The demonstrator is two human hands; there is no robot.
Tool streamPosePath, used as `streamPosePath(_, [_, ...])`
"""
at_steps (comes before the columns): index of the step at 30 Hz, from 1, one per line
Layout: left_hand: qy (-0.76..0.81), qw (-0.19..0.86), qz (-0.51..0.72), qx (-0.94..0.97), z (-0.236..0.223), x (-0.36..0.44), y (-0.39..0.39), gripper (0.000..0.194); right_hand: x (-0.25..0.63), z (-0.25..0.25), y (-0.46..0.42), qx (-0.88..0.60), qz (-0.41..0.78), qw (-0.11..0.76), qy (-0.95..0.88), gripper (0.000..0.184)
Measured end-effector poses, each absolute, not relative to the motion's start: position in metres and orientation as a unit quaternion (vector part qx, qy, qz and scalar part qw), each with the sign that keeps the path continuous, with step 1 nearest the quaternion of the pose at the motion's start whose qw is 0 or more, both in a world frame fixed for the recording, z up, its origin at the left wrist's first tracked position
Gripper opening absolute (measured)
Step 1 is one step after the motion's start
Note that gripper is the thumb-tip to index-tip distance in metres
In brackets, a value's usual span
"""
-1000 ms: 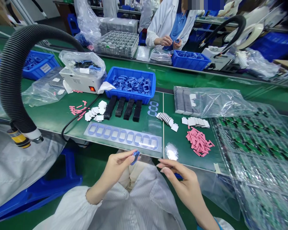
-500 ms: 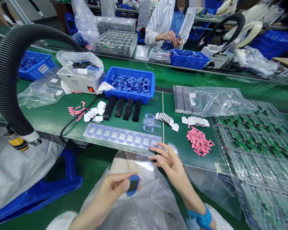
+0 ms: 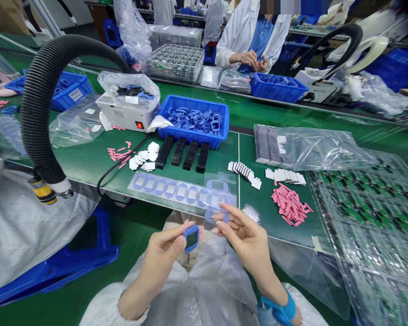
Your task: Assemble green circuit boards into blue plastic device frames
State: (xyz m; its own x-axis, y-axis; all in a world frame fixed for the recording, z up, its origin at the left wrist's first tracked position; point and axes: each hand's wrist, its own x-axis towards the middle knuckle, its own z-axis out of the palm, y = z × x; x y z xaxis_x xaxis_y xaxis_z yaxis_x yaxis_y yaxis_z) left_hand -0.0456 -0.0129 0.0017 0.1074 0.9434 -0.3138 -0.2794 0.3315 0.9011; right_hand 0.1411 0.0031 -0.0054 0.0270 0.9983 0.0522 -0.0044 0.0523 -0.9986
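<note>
My left hand (image 3: pixel 166 249) pinches a blue rubber frame (image 3: pixel 191 238) with a dark centre, holding it above my lap. My right hand (image 3: pixel 245 240) is raised just off the table's front edge, its fingers spread. Those fingertips reach the lower edge of a clear film (image 3: pixel 217 199) carrying blue frames, and I cannot tell whether they grip it. To the left of the film, a long clear sheet (image 3: pixel 166 191) with a row of blue frames lies on the green belt.
Behind the sheet stand black foam blocks (image 3: pixel 183 154) and a blue crate (image 3: pixel 190 141) of blue frames. White pads (image 3: pixel 143 158) and pink strips (image 3: pixel 289 203) lie loose. Trays of circuit boards (image 3: pixel 367 213) fill the right, a black hose (image 3: pixel 44 90) curves left, and a co-worker (image 3: pixel 248 45) sits opposite.
My left hand has raised the blue frame closer to the table. My right hand has moved in toward it, and the clear film now stands at those fingertips.
</note>
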Motion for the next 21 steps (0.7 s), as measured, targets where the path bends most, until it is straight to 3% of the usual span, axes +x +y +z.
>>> streamPosePath(6, [0.363,0.719,0.509,0.301,0.014,-0.005,0.009,0.033,0.149,-0.004,-0.013,-0.503,0.201,0.476,-0.693,0.035])
streamPosePath(13, [0.382,0.729,0.482,0.302,0.023,0.004,0.017,0.036,0.164,-0.001,-0.004,-0.5,-0.132,0.387,-0.764,0.02])
streamPosePath(17, [0.399,0.73,0.479,0.281,0.028,0.011,0.03,0.036,0.177,-0.002,0.004,-0.439,-0.163,0.333,-0.818,0.028])
streamPosePath(21, [0.401,0.712,0.472,0.332,0.036,0.02,0.056,0.042,0.189,0.001,0.003,-0.408,-0.14,0.367,-0.824,0.035])
